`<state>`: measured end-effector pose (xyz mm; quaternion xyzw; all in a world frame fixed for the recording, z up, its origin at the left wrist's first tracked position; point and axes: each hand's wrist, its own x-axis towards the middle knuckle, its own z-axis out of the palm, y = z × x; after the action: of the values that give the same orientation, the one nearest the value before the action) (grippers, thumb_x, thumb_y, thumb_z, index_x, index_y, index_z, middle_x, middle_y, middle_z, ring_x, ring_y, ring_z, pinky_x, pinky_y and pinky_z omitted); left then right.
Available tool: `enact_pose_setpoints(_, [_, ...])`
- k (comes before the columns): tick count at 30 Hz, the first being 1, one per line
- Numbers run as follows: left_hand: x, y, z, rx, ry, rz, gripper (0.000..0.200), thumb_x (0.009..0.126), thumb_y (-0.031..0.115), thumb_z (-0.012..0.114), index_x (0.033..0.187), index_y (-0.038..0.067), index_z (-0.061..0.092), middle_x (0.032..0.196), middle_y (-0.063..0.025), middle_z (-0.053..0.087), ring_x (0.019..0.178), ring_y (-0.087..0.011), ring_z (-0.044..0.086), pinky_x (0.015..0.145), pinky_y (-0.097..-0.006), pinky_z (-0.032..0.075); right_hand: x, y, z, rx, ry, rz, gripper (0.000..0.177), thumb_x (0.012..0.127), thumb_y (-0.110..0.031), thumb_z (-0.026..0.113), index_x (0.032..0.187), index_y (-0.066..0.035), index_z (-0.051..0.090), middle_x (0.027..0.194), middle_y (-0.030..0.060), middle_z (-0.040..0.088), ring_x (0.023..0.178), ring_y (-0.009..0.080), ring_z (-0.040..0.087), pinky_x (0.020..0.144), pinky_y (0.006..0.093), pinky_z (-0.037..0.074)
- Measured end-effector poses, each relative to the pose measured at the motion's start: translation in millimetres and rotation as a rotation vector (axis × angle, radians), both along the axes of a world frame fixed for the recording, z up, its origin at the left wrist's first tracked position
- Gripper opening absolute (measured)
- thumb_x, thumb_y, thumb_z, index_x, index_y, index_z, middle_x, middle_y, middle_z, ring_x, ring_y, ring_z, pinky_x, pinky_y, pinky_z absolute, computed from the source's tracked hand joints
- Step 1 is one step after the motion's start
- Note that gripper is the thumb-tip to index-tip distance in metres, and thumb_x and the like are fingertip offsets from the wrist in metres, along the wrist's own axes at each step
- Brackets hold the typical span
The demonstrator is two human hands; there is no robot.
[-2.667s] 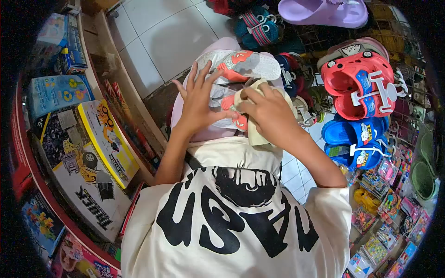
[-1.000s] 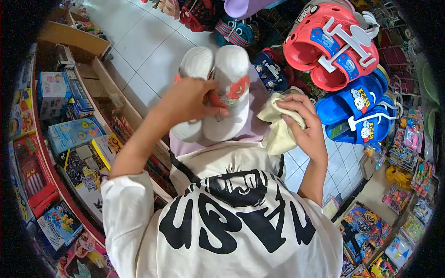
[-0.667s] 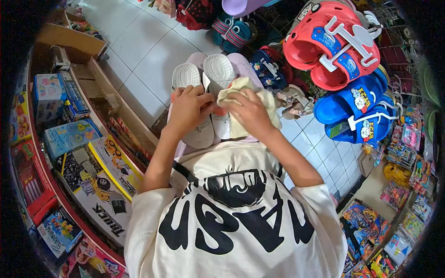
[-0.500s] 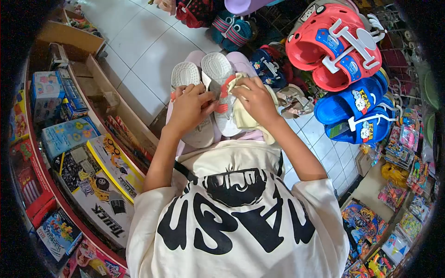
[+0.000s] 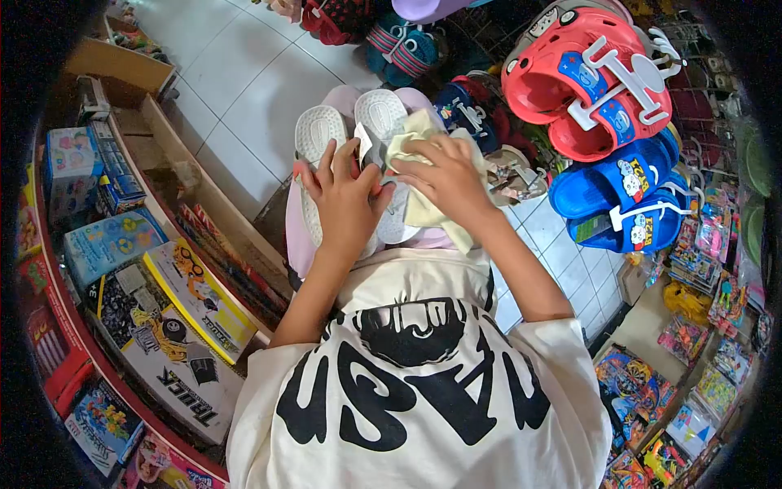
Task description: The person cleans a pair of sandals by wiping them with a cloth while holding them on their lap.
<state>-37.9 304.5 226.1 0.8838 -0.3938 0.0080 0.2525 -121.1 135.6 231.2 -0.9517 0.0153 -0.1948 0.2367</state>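
White glossy floor tiles (image 5: 244,81) spread behind the work. A wooden shelf (image 5: 204,196) of flat cardboard toy boxes (image 5: 175,359) runs along the left, and moulded rubber footwear hangs on the right. On my feed I count two red clogs (image 5: 586,81) with white plastic hangers, and two blue clogs (image 5: 623,200) below them. Nearer in are two white sandals (image 5: 322,134), lying side by side with their dimpled soles facing up, toes pointing away from the body. The left hand (image 5: 346,200) lies over their near halves, fingers spread and curled down; its grip is closed on the pair, the thumb against the right-hand sandal. The right hand (image 5: 444,175) has its grip bunched around one soft, crumpled pale-yellow cloth (image 5: 428,213). It presses the cloth onto the right-hand sandal's sole, just beside the left thumb. So the sandals sit under both hands, directly in front of the printed cream shirt (image 5: 415,391).
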Motion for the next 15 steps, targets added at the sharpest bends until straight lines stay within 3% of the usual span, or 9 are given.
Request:
enact_pose_setpoints(2, [-2, -3, -4, 0.010, -0.002, 0.008, 0.030, 0.071, 0.029, 0.077, 0.092, 0.013, 0.062, 0.133, -0.0111, 0.045, 0.131, -0.0360, 0.034, 0.108, -0.0607, 0.009, 10, 2, -20, -0.072, 0.013, 0.003, 0.020, 0.075, -0.013, 0.065, 0.094, -0.015, 0.071, 0.103, 0.0004, 0.060, 0.096, 0.0248, 0.053, 0.088, 0.0429, 0.041])
enact_pose_setpoints(6, [-3, -8, -9, -0.063, 0.080, 0.086, 0.053, 0.067, 0.020, 0.080, 0.113, 0.013, 0.054, 0.138, -0.0183, 0.036, 0.132, -0.0382, 0.031, 0.109, -0.0621, 0.008, 29, 1, -17, 0.109, 0.041, -0.053, 0.019, 0.077, -0.011, 0.068, 0.096, -0.011, 0.071, 0.097, 0.0055, 0.061, 0.093, 0.0278, 0.054, 0.083, 0.0382, 0.044])
enact_pose_setpoints(9, [-2, -7, -8, -0.136, 0.149, 0.107, 0.069, 0.065, 0.015, 0.081, 0.125, 0.014, 0.047, 0.140, -0.0240, 0.030, 0.133, -0.0395, 0.028, 0.109, -0.0623, 0.008, 33, -2, -15, 0.225, 0.061, -0.078, 0.018, 0.079, -0.011, 0.061, 0.093, -0.013, 0.071, 0.099, 0.0033, 0.060, 0.093, 0.0279, 0.053, 0.088, 0.0399, 0.041])
enact_pose_setpoints(15, [-2, -8, -11, -0.170, 0.184, 0.084, 0.078, 0.066, 0.013, 0.080, 0.133, 0.013, 0.041, 0.143, -0.0266, 0.024, 0.136, -0.0416, 0.024, 0.109, -0.0623, 0.008, 1, 28, -12, -0.225, 0.134, -0.100, 0.023, 0.077, -0.012, 0.058, 0.097, -0.014, 0.070, 0.101, 0.0011, 0.061, 0.101, 0.0244, 0.052, 0.087, 0.0401, 0.038])
